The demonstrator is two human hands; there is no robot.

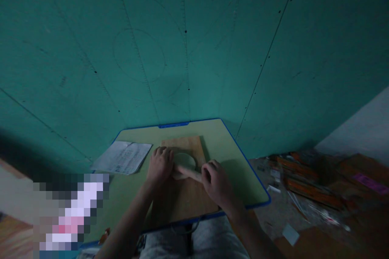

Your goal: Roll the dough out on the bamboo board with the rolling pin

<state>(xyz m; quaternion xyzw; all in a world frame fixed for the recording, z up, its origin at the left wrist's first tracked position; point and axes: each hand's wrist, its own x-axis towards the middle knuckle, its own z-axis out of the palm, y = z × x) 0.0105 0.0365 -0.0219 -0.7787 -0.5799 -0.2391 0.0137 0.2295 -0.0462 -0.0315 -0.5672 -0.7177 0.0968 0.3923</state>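
A wooden rolling pin (189,173) lies slantwise across a flat, pale round of dough (186,161). My left hand (162,162) is closed over the pin's left end, hiding that end and part of the dough's left edge. Around the right end, my right hand (215,178) is curled with its fingers bent. Beneath the dough is a wooden board (185,200), placed lengthwise on a small table (237,162) with a pale top and blue edging.
Sheets of printed paper (123,157) lie left of the board. A green panelled wall (188,48) stands directly behind the table. Clutter with orange-brown pieces (313,192) covers the floor at the right. A blurred-out patch (73,214) hides the area at left.
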